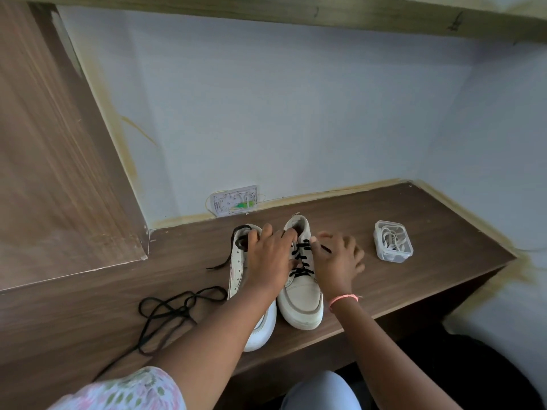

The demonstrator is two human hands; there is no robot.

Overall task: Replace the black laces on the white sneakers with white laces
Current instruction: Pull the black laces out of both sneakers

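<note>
On the brown worktop [384,232], mid-frame, the sneakers [302,294] stand side by side, the left hand [268,258] gripping the right shoe steady while the right hand [334,255] pinches its black lace [302,261]; a clear box of white laces [393,241] waits near, right.

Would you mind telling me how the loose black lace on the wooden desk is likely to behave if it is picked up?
The loose black lace lies in slack loops, so it is probably floppy. It looks thin, likely light. One end trails off the wooden desk, so it may drag.

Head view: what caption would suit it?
Both hands, left hand and right hand, unthread black laces from a white sneaker.
</note>
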